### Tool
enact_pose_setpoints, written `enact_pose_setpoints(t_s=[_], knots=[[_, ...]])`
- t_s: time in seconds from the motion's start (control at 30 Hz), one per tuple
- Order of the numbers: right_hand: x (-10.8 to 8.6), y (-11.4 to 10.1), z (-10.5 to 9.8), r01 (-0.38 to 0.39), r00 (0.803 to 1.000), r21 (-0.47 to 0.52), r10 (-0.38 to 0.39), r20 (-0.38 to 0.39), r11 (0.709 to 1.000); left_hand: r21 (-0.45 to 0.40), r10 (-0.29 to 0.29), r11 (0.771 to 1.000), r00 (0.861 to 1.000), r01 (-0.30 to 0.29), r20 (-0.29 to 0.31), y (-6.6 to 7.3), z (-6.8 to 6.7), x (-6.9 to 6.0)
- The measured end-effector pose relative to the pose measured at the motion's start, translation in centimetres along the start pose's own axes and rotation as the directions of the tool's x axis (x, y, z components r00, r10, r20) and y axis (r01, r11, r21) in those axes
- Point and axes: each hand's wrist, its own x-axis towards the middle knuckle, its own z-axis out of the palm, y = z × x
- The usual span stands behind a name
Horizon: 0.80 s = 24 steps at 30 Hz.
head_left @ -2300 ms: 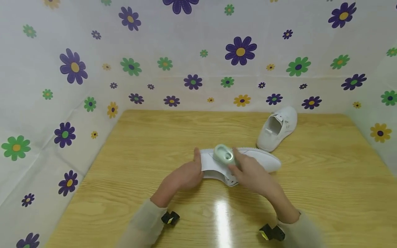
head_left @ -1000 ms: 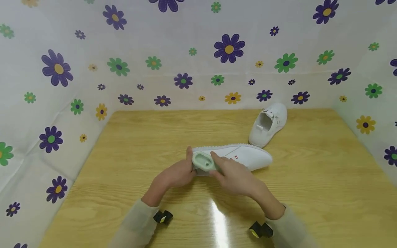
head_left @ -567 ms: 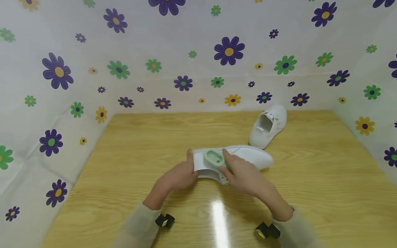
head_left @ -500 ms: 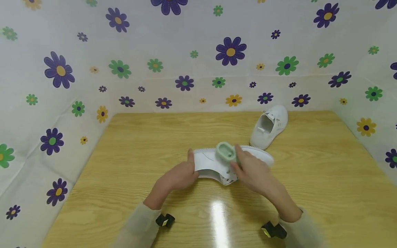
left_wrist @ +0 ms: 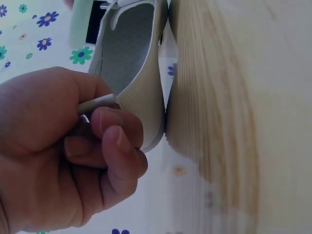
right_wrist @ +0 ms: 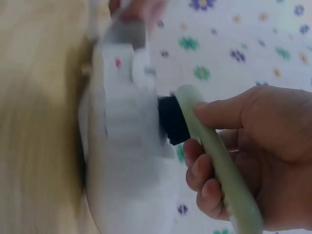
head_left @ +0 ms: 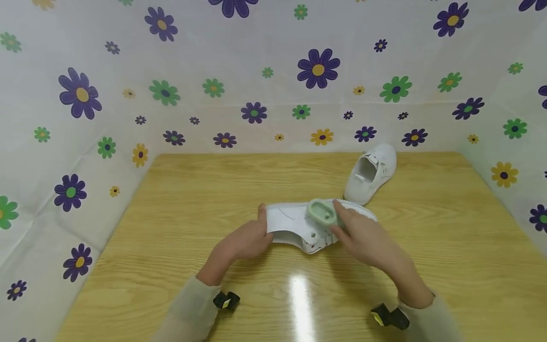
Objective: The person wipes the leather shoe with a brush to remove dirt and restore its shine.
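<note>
On the table (head_left: 192, 190), head view: white shoe (head_left: 284, 217) is lying on its side, long axis running left to right; left hand (head_left: 244, 243) is gripping the heel, right hand (head_left: 369, 237) holding a green brush (head_left: 321, 212) nearer the toe. Left wrist view: fingers are pinching the heel's rim. Right wrist view: thumb and fingers gripping the brush, black bristles (right_wrist: 173, 121) apparently touching the shoe.

No legible text; red mark (right_wrist: 118, 62) on shoe (right_wrist: 131, 195) too blurred.

wht flwr-print backdrop (head_left: 256, 42) behind shiny wd tbl (head_left: 205, 190)
</note>
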Motion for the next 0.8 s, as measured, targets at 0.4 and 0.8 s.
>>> enact_pose_setpoints(t_s=[0.4,0.8], knots=[[-0.3,1.4,-1.4,0.006,0.998,-0.019,-0.005,0.062,1.0,-0.025,0.002,1.0,1.0,-0.002,-0.004,0.4,0.2,0.3],[-3.0,8.2,-6.2,-0.103,0.977,0.137,0.075,0.2,0.985,-0.009,-0.002,1.0,1.0,0.002,-0.013,0.4,0.0,0.1]])
